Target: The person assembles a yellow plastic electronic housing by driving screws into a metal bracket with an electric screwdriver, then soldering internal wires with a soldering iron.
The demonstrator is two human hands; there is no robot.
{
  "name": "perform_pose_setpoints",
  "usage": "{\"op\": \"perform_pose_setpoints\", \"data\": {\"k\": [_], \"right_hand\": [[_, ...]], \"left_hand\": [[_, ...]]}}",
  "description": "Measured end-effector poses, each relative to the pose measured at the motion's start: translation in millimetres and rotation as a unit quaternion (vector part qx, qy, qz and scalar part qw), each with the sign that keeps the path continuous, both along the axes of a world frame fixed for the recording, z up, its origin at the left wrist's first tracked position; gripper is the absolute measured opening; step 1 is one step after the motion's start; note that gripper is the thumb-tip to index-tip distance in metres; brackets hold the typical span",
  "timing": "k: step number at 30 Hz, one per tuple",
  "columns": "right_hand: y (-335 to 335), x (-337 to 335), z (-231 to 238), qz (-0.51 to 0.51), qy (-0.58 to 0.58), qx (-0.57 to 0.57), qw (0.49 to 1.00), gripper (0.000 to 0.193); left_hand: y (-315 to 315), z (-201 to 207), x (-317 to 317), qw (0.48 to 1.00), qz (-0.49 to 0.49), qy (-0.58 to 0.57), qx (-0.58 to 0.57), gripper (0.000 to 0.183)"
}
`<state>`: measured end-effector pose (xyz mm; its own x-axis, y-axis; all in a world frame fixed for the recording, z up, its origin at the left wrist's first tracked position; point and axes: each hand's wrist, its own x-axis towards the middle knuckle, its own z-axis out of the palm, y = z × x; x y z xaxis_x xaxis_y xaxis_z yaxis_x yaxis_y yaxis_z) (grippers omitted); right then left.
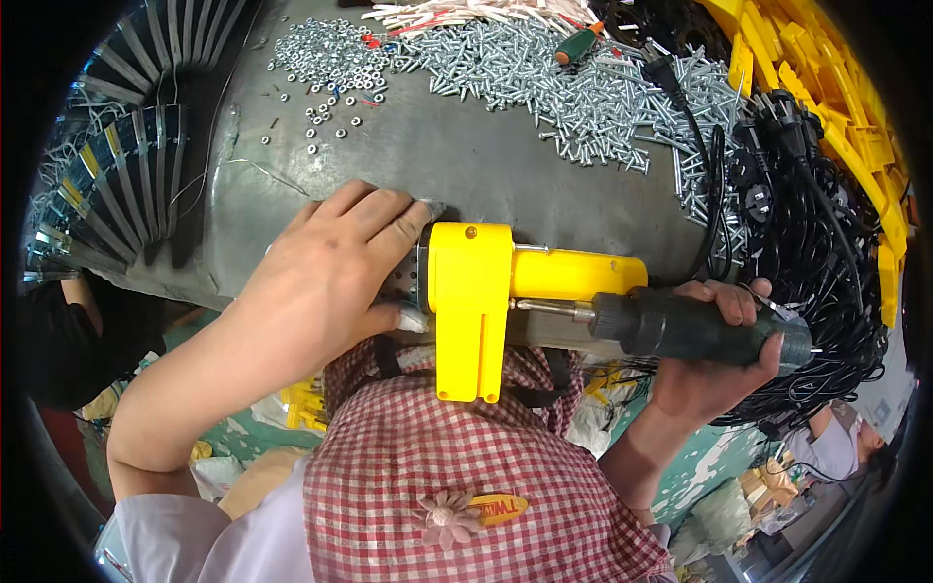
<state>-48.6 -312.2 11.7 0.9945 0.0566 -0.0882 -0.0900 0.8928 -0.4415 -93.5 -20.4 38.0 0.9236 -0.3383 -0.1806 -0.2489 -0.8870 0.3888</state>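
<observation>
My left hand (335, 267) is closed around the black perforated end of a yellow plastic housing (469, 321), which it holds at the table's near edge. From the housing's right side sticks out a yellow handle-like part (578, 274). A silver screw (531, 248) lies level along the top of that part, its tip side at the housing. In my right hand (714, 374) is a dark power screwdriver (671, 328), held level. Its metal bit (559, 309) points left, with the tip close to the housing's right side; whether it touches a screw there I cannot tell.
A heap of silver screws (544, 83) covers the far table, with loose nuts (335, 73) to its left. A green-handled screwdriver (579, 44) lies on the screws. Black cords (807, 253) and yellow shells (826, 87) crowd the right. Slotted metal parts (126, 175) stand left.
</observation>
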Motion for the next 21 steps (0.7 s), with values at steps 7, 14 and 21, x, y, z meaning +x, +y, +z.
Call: {"op": "perform_pose_setpoints", "data": {"k": [7, 14, 21], "right_hand": [[5.4, -1.9, 0.9, -0.018, 0.019, -0.021, 0.999, 0.038], [15.3, -0.5, -14.1, -0.017, -0.016, 0.035, 0.999, 0.034], [18.8, -3.0, -18.3, -0.021, -0.03, 0.027, 0.999, 0.031]], "left_hand": [[-2.5, 2.5, 0.8, 0.999, -0.013, -0.009, 0.031, 0.069], [-8.7, 3.8, 3.2, 0.997, -0.009, 0.019, 0.073, 0.07], [7.8, -15.0, 1.5, 0.999, -0.031, -0.022, -0.002, 0.075]]}}
